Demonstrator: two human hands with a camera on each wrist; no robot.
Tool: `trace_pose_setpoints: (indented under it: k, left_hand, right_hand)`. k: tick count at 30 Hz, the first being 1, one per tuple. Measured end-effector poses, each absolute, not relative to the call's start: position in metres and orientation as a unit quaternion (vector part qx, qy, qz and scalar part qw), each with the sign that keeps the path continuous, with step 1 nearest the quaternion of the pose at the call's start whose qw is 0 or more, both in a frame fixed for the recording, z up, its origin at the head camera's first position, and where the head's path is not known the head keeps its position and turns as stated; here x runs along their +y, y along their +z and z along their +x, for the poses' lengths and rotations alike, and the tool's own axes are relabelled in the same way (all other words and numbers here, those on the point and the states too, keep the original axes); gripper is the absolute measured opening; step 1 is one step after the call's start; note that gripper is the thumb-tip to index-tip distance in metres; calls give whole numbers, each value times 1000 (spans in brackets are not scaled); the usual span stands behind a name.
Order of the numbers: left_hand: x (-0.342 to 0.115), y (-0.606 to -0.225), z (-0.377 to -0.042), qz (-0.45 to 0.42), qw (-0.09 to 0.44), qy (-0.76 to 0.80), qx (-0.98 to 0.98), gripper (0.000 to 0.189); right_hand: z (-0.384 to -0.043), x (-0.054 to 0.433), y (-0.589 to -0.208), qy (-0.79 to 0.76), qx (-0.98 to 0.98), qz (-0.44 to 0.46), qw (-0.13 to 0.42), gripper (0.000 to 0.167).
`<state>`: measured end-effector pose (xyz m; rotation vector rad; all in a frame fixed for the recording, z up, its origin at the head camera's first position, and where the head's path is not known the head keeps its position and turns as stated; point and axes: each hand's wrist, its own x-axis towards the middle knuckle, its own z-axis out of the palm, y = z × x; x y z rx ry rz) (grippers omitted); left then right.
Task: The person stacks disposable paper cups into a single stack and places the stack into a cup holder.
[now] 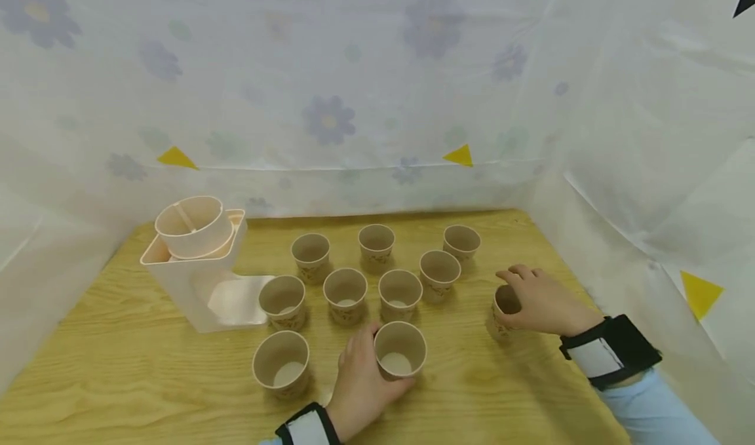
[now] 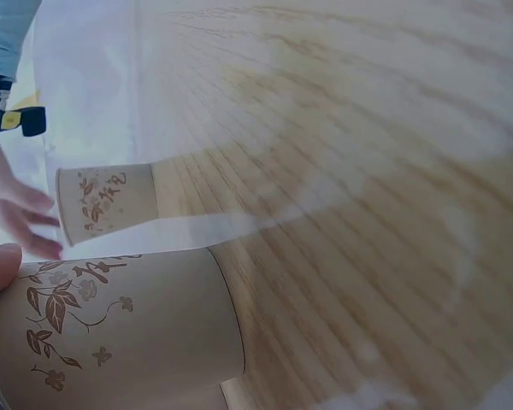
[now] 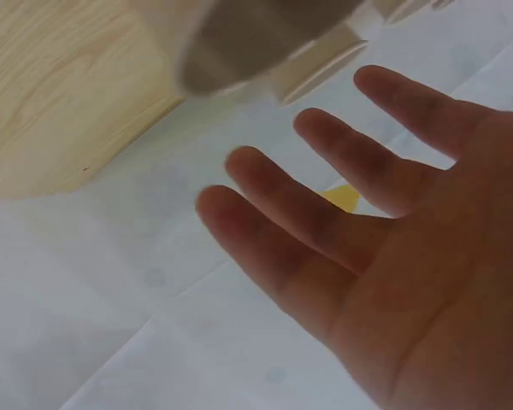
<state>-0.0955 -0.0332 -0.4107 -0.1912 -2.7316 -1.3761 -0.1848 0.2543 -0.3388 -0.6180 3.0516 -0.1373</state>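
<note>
My left hand (image 1: 362, 379) grips a beige paper cup (image 1: 401, 360) from its left side, near the front of the table. In the left wrist view, the thumb rests at the rim of this cup (image 2: 120, 333), which has a brown flower print. Over at the right, my right hand (image 1: 545, 301) hovers at the rim of another paper cup (image 1: 499, 329) standing upright. Its fingers (image 3: 325, 231) are spread and fairly straight in the right wrist view, with the mouth of a cup (image 3: 265, 38) just beyond them.
Several more upright paper cups (image 1: 345, 294) stand across the middle of the wooden table (image 1: 147, 379). One cup (image 1: 282, 366) is left of my left hand. At the left stands a white plastic holder (image 1: 194, 288) with a round top. Flowered white sheeting (image 1: 377, 117) encloses the back and sides.
</note>
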Motion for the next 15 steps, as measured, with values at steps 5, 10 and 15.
trace_pose_setpoints:
  k: [5,10,15]
  left_hand:
    - [-33,-411,-95,-62,37,-447,-892,83]
    - [-32,-411,-95,-60,43,-446,-892,83]
    - [-33,-411,-96,-60,46,-444,-893,81]
  right_hand:
    - [-186,268,-345,-51,980,-182,57,77]
    - [-188,266,-343,-73,977,-189,61,73]
    - [-183,251,-322,-81,972,-221,12,67]
